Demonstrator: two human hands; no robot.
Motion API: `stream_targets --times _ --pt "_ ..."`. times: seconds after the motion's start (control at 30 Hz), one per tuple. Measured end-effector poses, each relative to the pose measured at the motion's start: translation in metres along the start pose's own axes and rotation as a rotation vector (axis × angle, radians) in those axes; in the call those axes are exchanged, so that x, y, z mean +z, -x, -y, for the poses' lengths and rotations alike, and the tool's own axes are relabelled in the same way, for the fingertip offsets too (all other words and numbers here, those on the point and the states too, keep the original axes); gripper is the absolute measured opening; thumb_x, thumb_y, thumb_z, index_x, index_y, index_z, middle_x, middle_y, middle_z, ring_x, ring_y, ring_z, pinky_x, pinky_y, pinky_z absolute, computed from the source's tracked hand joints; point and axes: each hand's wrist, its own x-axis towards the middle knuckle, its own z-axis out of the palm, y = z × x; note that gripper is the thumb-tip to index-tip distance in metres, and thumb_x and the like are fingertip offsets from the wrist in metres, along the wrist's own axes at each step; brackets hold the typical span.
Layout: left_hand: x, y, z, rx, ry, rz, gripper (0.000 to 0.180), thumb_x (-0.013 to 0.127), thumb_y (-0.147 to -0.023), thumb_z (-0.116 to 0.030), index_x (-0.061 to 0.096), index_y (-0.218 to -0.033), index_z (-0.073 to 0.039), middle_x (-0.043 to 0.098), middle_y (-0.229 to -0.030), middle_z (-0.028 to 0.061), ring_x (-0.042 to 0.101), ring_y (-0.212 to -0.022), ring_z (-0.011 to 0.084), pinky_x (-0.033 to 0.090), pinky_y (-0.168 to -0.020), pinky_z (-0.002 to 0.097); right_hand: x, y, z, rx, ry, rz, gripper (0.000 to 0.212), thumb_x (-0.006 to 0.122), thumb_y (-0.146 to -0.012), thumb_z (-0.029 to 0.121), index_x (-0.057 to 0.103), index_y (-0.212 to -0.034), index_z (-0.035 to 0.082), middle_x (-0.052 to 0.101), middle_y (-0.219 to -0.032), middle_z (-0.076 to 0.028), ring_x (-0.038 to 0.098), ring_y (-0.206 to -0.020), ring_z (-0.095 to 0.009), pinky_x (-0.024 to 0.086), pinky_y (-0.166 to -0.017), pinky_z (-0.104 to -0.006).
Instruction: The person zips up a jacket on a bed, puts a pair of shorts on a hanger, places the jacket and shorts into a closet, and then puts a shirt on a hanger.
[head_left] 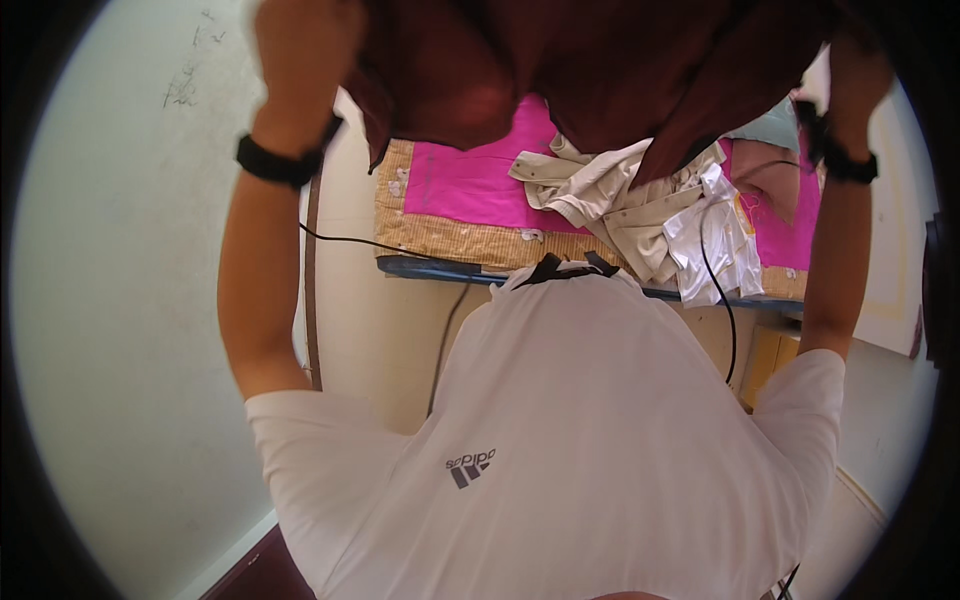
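Both my arms are raised, and a dark maroon cloth [600, 70] is stretched between my hands across the top of the view. My left hand [305, 45] is closed on its left side. My right hand [855, 75] is at the cloth's right side, closed on it, with the fingers partly hidden. The cloth looks like a garment, but its upper part is out of view. Its lower edge hangs in folds above a beige garment [620, 190] and a white garment [715, 240], crumpled together on the table.
A bright pink cloth [460, 185] covers part of the table's patterned tan top [400, 230]. At the right lie a brownish-pink cloth [770, 180] and a pale blue-green one [770, 130]. Black cables [725, 300] run from my wrists. A wall [130, 280] stands close on the left.
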Motion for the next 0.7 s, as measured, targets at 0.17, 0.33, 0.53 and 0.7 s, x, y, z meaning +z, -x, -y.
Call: stream_targets --times 0.17,0.33,0.53,0.7 --pt "0.018 0.115 -0.028 -0.003 0.448 1.534 0.037 0.056 -0.091 -0.010 0.066 -0.126 -0.012 0.071 -0.093 0.0192 0.067 -0.085 0.0374 0.053 -0.076 0.0438 -0.037 0.171 0.094 0.246 -0.400 1.739 0.041 0.060 -0.076 0.001 0.062 -0.116 0.005 0.068 -0.094 -0.020 0.066 -0.091 -0.037 0.052 -0.079 -0.0432" --pt "-0.005 0.162 -0.056 -0.022 0.450 1.405 0.038 0.051 -0.092 -0.007 0.068 -0.125 -0.014 0.071 -0.104 0.0169 0.066 -0.094 0.0384 0.053 -0.081 0.0424 -0.107 0.258 0.152 0.564 -0.502 1.596 0.031 0.060 -0.076 0.000 0.060 -0.107 0.003 0.067 -0.095 -0.022 0.063 -0.092 -0.043 0.050 -0.079 -0.0463" --pt "0.026 0.154 -0.098 -0.074 0.620 1.376 0.031 0.058 -0.085 0.001 0.064 -0.114 -0.007 0.068 -0.104 0.0174 0.062 -0.100 0.0401 0.051 -0.083 0.0450 -0.187 0.280 0.162 0.951 -0.446 1.437 0.025 0.062 -0.075 0.002 0.057 -0.099 0.002 0.063 -0.089 -0.021 0.059 -0.087 -0.043 0.048 -0.076 -0.0449" --pt "0.086 0.113 -0.139 0.040 0.822 1.336 0.028 0.060 -0.081 0.001 0.061 -0.109 -0.003 0.063 -0.097 0.0189 0.061 -0.098 0.0396 0.050 -0.083 0.0407 -0.233 0.273 0.146 1.179 -0.341 1.218 0.026 0.062 -0.075 -0.001 0.058 -0.100 0.002 0.063 -0.092 -0.019 0.062 -0.088 -0.039 0.048 -0.079 -0.0424"
